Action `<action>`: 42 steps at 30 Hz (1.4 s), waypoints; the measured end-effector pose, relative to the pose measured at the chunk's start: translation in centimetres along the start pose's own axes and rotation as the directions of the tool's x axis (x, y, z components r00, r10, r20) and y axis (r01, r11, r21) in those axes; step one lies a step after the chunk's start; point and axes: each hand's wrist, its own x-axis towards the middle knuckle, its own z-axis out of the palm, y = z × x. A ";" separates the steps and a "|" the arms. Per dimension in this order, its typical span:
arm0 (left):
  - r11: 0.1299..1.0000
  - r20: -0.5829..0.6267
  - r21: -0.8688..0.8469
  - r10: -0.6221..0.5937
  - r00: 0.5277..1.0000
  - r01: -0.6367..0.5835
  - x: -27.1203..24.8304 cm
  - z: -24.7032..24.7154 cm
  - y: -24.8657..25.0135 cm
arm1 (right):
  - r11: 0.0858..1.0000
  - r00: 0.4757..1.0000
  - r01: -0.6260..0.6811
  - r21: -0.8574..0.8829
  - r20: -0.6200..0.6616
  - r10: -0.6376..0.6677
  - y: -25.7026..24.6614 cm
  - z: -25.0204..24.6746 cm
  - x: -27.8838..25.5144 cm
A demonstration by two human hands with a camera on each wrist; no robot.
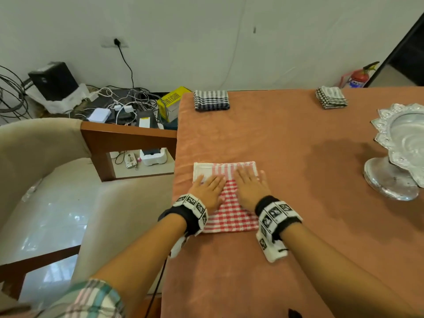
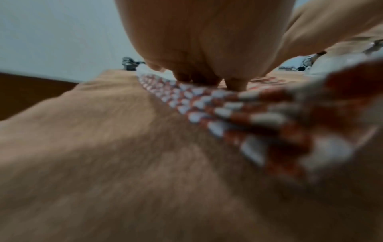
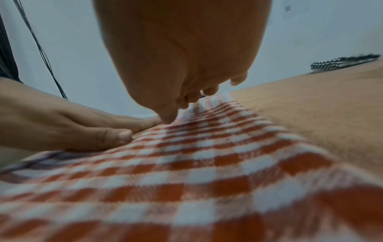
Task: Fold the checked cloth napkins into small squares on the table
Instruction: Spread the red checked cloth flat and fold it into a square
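The left hand [image 1: 206, 191] is laid flat, fingers straight and together, on the left half of the red checked napkin [image 1: 229, 214], which is spread as a folded rectangle near the left edge of the table [image 1: 298, 249], on its orange tablecloth [image 1: 286, 138]. From the left wrist view the fingertips are seen pressed down on the fabric, so nothing is gripped. The cloth lies directly beneath that palm and extends past the fingertips to a pale striped border [image 1: 206, 168] at the far side.

The right hand [image 1: 250, 187] is likewise held flat with fingers extended on the right half of the napkin, just beside the left hand; in the right wrist view the two hands are seen almost touching at the middle.

Several risks are judged likely. If the layers are dragged rather than pressed, the upper layer could be shifted and the edges left misaligned. As the napkin lies close to the table's left edge, it could be pushed partly over that edge, and the tablecloth could be rucked beneath it.

Two napkins already folded small are set along the far edge: a dark blue checked napkin [image 1: 211, 100] on the left and a black and white checked napkin [image 1: 331, 97] further right. A silver pedestal bowl [image 1: 399, 152] stands well apart at the right.
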 end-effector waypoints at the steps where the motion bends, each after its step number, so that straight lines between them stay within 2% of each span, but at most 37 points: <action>1: 0.999 0.000 -0.034 -0.036 0.999 0.036 0.0 0.3 -0.6 | 1.000 0.999 0.023 -0.014 0.028 -0.022 0.2 0.0 0.8; 2: 0.995 -0.004 -0.059 -0.078 0.997 0.078 -0.1 0.4 -1.4 | 1.000 0.999 0.015 -0.009 0.049 -0.014 0.8 0.0 1.4; 4: 0.989 0.002 -0.033 -0.145 0.989 0.145 -0.7 0.2 -3.0 | 0.990 0.991 -0.116 0.079 0.073 0.110 2.5 -0.1 1.4; 6: 0.991 -0.024 0.016 -0.130 0.991 0.130 -1.8 -0.2 -3.4 | 0.958 0.970 -0.239 0.158 0.077 0.229 3.5 -0.3 0.4; 7: 0.997 -0.056 0.005 -0.079 0.995 0.080 -2.6 -0.4 -3.1 | 0.958 0.973 -0.231 0.170 0.055 0.225 3.6 -0.3 -0.3; 9: 0.992 -0.180 -0.025 0.116 0.977 -0.122 -4.4 -0.4 -2.3 | 0.989 0.996 -0.080 0.127 -0.036 0.085 3.2 0.3 -2.5; 10: 0.968 -0.258 -0.006 0.240 0.936 -0.249 -5.2 -0.1 -2.0 | 0.996 0.998 0.010 0.092 -0.064 -0.004 3.0 0.9 -3.8; 11: 0.942 -0.277 0.022 0.328 0.903 -0.335 -5.9 0.4 -1.9 | 0.995 0.996 0.070 0.065 -0.058 -0.066 3.0 1.5 -5.1; 12: 0.920 -0.278 0.077 0.389 0.878 -0.384 -6.4 1.4 -2.1 | 0.995 0.996 0.090 0.051 -0.019 -0.090 3.2 2.2 -6.3; 14: 0.900 -0.221 0.178 0.431 0.875 -0.398 -6.9 2.9 -2.6 | 0.997 0.996 0.072 0.030 0.051 -0.074 3.6 3.4 -7.8; 16: 0.883 -0.208 0.260 0.446 0.871 -0.390 -7.0 3.3 -2.5 | 0.999 0.998 0.047 -0.011 0.037 -0.046 3.4 4.0 -8.5; 19: 0.886 -0.250 0.353 0.398 0.883 -0.300 -7.1 3.3 -1.1 | 0.995 0.999 0.029 -0.100 -0.025 -0.032 2.4 4.0 -8.7; 23: 0.919 -0.252 0.332 0.302 0.919 -0.211 -7.4 2.6 0.7 | 0.979 0.995 -0.003 -0.203 -0.102 -0.018 1.5 3.7 -7.9; 24: 0.935 -0.290 0.298 0.282 0.914 -0.194 -7.8 2.1 1.0 | 0.976 0.992 -0.007 -0.218 -0.122 -0.020 1.5 3.6 -7.8; 27: 0.998 -0.203 0.049 0.054 0.978 -0.045 -8.7 0.7 2.0 | 0.978 0.987 0.025 -0.207 -0.150 -0.057 1.8 2.4 -7.8; 28: 1.000 -0.200 -0.010 0.016 0.980 -0.018 -8.8 0.9 2.2 | 0.982 0.987 0.044 -0.185 -0.143 -0.071 2.1 2.1 -8.0; 30: 0.996 -0.210 -0.089 -0.006 0.978 -0.013 -9.9 1.1 2.6 | 0.987 0.988 0.101 -0.123 -0.100 -0.114 2.7 1.7 -9.2; 32: 0.977 -0.160 -0.204 0.035 0.987 -0.068 -11.5 1.5 3.0 | 0.989 0.988 0.148 -0.019 -0.034 -0.149 3.4 2.0 -11.1; 35: 0.875 -0.094 -0.468 0.089 0.992 -0.123 -14.0 1.9 3.2 | 0.952 0.983 0.167 0.257 0.032 -0.181 4.0 2.2 -14.4; 38: 0.777 -0.170 -0.623 -0.024 0.985 -0.089 -14.4 1.4 2.7 | 0.877 0.992 0.118 0.465 -0.009 -0.128 4.0 1.7 -14.8; 40: 0.749 -0.225 -0.661 -0.141 0.964 -0.045 -13.4 1.0 2.3 | 0.829 0.993 0.112 0.548 -0.095 -0.071 4.0 1.5 -13.6; 42: 0.721 -0.256 -0.693 -0.253 0.933 0.005 -11.8 0.6 1.9 | 0.788 0.992 0.104 0.607 -0.123 -0.036 4.0 1.4 -12.1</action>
